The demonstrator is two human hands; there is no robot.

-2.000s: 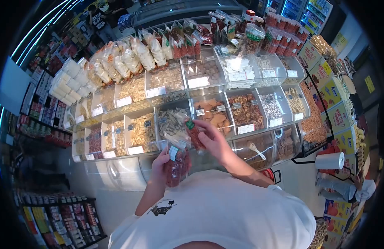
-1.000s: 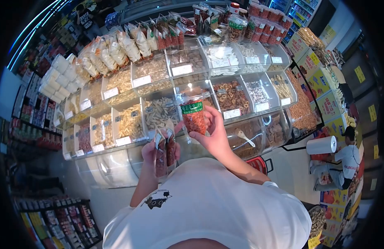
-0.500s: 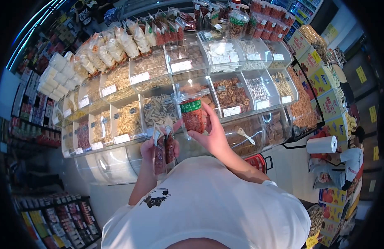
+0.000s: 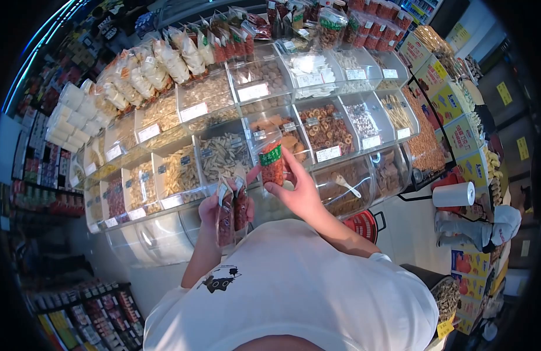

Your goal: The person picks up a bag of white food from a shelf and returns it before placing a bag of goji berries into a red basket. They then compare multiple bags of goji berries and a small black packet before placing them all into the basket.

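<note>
My left hand [image 4: 209, 212] is closed around clear plastic bags [image 4: 225, 219] of dark red dried food, at least two side by side, hanging upright in front of my shirt. My right hand [image 4: 301, 192] grips a clear bag of small orange-red dried pieces [image 4: 272, 172] with a green printed band, its thumb and fingers at the bag's right side. A fingertip, apparently of my left hand, shows at that bag's left edge. Both hands are in front of the tiered bins. Just beyond them lie a bin of grey-brown dried strips [image 4: 222, 153] and one of dried rings [image 4: 324, 130].
Filled bags [image 4: 143, 73] line the top of the bins at the left, with stacked tubs [image 4: 380, 29] at the back right. A red basket [image 4: 364, 225] stands on the floor to the right, below a plastic-bag roll [image 4: 453, 195]. Another person [image 4: 478, 228] is at the far right.
The green-banded bag in my right hand has turned and now looks narrower. The bags in my left hand stay in place. The person at the right has bent forward.
</note>
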